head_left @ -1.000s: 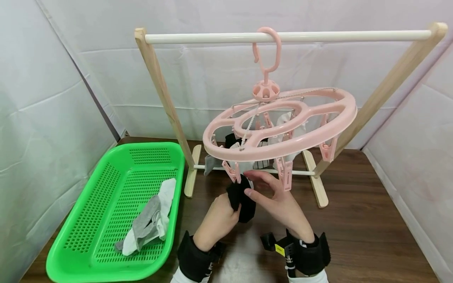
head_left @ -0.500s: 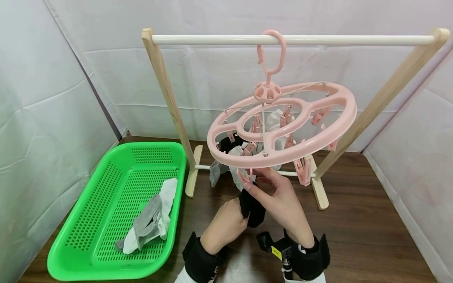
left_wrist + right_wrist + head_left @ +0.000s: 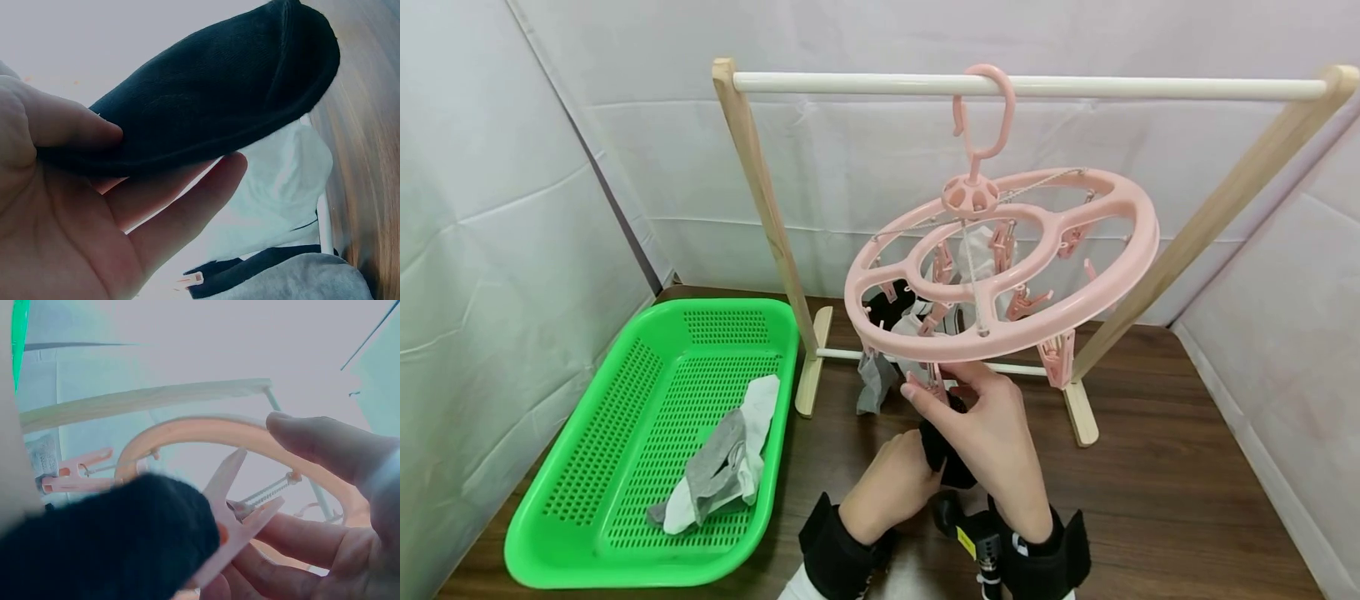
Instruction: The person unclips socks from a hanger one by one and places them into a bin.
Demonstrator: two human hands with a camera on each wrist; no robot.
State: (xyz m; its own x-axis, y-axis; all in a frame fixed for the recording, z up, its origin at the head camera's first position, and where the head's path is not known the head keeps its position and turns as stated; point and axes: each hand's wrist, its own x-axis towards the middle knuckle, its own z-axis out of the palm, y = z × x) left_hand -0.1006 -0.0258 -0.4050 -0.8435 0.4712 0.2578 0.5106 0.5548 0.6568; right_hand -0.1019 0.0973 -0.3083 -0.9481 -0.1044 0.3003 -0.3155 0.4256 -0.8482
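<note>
Below the front rim of the pink round clip hanger (image 3: 910, 346), my left hand (image 3: 891, 483) pinches a black sock (image 3: 206, 94) between thumb and fingers. My right hand (image 3: 992, 425) is at a pink clothespin (image 3: 228, 478) hanging from that rim, its fingers curled against one handle. In the right wrist view the thumb stands a little apart from the other handle. The sock's end overlaps the clothespin's lower part in that view. Part of the sock is hidden behind my right hand in the head view.
White, grey and black socks hang from clips further back. The hanger hooks over a white rod (image 3: 865, 83) on a wooden stand (image 3: 767, 200). At the left, a green basket (image 3: 523, 533) holds grey and white socks (image 3: 722, 458). Another clothespin (image 3: 1057, 358) hangs at the front right.
The hanger has turned, its front clothespin swinging right. My right hand has come from the sock to that clothespin. My left hand has moved slightly right and down with the black sock.
</note>
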